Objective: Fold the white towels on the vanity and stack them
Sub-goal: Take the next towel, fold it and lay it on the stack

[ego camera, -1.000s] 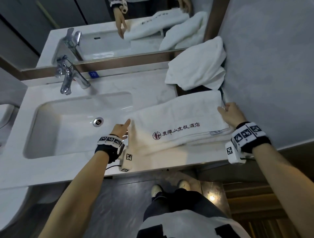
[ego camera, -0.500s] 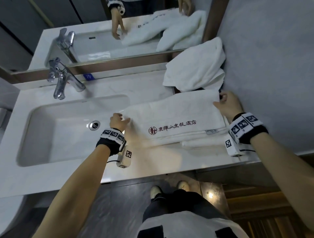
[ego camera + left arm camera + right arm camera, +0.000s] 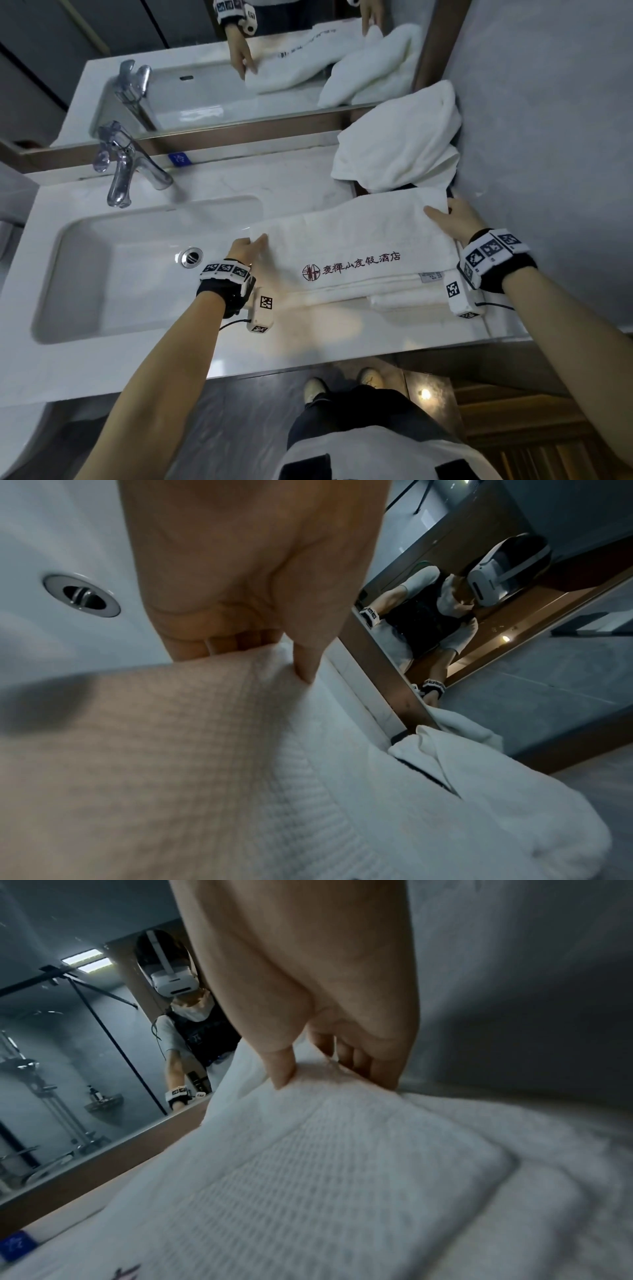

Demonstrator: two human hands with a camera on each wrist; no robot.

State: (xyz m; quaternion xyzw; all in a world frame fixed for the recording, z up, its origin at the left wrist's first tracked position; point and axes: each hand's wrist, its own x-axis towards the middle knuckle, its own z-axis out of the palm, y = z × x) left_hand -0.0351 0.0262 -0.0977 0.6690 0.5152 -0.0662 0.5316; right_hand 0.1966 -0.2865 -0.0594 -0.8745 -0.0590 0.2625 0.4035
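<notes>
A white towel [image 3: 356, 240] with dark red printed characters lies stretched across the vanity [image 3: 239, 346], right of the basin. My left hand [image 3: 248, 245] pinches its far left corner, thumb on top [image 3: 304, 666] and fingers under the edge. My right hand [image 3: 445, 217] pinches the far right corner [image 3: 329, 1080] by the wall. A folded white layer [image 3: 404, 298] sticks out beneath the towel's near edge. A second white towel [image 3: 397, 144] sits crumpled in the back right corner against the mirror.
The sink basin [image 3: 137, 267] with its drain [image 3: 191, 256] lies left of the towel, a chrome faucet [image 3: 120, 168] behind it. A mirror [image 3: 239, 61] runs along the back; a grey wall [image 3: 548, 171] closes the right side.
Both hands have moved away from me along the towel's short edges and now pinch its far corners. The far edge of the towel lies farther back.
</notes>
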